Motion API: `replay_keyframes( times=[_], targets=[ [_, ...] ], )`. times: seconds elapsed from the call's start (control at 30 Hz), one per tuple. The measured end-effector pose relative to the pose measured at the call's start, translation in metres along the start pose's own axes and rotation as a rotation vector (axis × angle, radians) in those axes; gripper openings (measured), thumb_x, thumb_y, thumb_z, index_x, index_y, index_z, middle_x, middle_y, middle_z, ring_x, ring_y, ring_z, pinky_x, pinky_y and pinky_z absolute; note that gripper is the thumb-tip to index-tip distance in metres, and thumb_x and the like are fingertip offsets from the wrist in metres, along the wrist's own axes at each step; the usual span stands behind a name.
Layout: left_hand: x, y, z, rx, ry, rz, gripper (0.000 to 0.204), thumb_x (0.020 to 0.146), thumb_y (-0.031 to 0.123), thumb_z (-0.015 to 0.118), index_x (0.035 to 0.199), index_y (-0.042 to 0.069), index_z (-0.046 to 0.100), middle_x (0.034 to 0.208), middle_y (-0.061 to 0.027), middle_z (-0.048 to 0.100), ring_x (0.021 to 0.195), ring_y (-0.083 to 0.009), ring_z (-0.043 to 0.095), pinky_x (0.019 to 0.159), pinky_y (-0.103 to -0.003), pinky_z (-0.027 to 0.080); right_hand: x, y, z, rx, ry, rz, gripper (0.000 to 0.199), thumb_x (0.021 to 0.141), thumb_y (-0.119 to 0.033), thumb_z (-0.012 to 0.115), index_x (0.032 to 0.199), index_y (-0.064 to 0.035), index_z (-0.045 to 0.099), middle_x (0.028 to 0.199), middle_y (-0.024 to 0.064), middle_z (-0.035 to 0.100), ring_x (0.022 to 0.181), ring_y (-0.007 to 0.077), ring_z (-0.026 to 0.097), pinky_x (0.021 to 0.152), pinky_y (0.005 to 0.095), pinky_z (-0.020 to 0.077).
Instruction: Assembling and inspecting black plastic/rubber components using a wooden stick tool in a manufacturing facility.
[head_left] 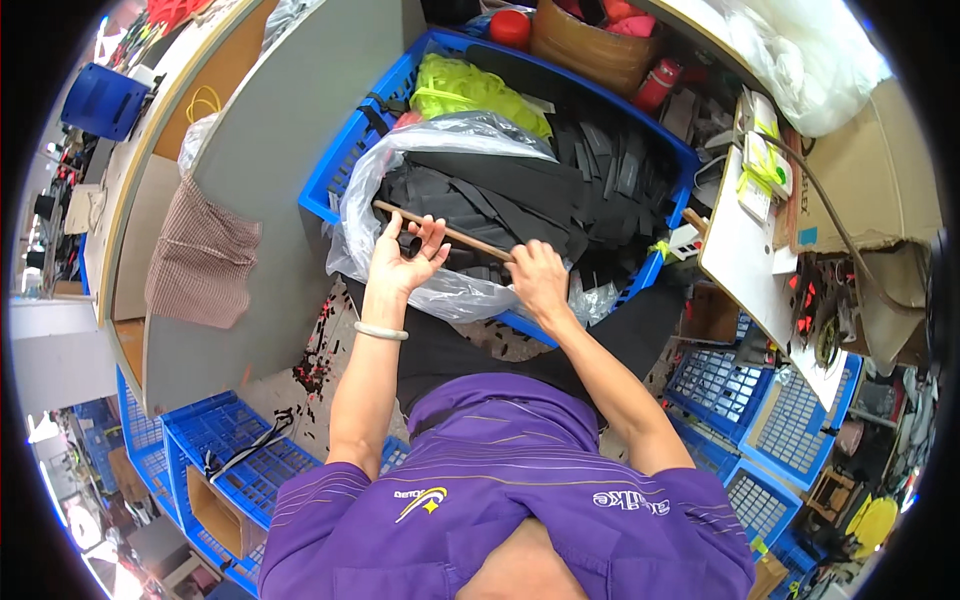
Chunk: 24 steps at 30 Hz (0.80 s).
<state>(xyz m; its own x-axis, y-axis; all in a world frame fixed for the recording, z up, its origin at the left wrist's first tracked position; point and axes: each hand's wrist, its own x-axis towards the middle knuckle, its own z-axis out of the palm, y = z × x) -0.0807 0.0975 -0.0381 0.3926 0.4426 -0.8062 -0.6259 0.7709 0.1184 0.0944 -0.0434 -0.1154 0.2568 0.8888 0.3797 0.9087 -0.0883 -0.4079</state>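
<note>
A thin brown wooden stick (465,239) slants across the pile in front of me. My right hand (540,278) is closed round its lower right end. Palm upward, my left hand (405,262) has its fingers curled against the stick near the other end. A small dark piece shows between its thumb and fingers; I cannot make out what it is. Under both hands, black flat strips of material (500,190) lie heaped in a clear plastic bag (350,225). The bag lines a blue plastic crate (318,185).
A bright yellow-green bundle (455,85) lies at the crate's far left. Beyond stand a brown container (575,45) and a red bottle (657,85). A grey panel (285,130) with brown ribbed fabric (205,255) rises at left, a white board (745,260) at right. Black scraps (315,355) litter the floor.
</note>
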Motion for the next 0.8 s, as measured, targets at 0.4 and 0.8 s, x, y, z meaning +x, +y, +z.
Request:
replay_keyframes(
  times=[0.4,0.8],
  targets=[
    [-0.001,0.04,0.011,-0.071,-0.032,0.16,0.036,0.089,0.043,0.054,0.07,0.012,0.051,0.074,-0.0015,0.064,0.088,-0.0211,0.062,0.095,-0.044,0.035,-0.039,-0.01,-0.133,0.697,-0.284,0.329,0.032,0.083,-0.001,0.059,0.115,-0.0034,0.06,0.085,0.0092,0.067,0.063,0.0112,0.06,0.059,0.0235,0.0491],
    [-0.012,0.02,0.021,0.088,-0.116,0.295,0.035,0.085,0.029,0.064,0.059,0.012,0.049,0.057,-0.0062,0.055,0.072,-0.0239,0.062,0.083,-0.044,0.049,-0.03,-0.023,-0.141,0.541,-0.338,0.241,0.034,0.082,0.001,0.061,0.114,-0.0085,0.063,0.087,0.0106,0.068,0.065,0.0119,0.061,0.061,0.0245,0.0495]
  ],
)
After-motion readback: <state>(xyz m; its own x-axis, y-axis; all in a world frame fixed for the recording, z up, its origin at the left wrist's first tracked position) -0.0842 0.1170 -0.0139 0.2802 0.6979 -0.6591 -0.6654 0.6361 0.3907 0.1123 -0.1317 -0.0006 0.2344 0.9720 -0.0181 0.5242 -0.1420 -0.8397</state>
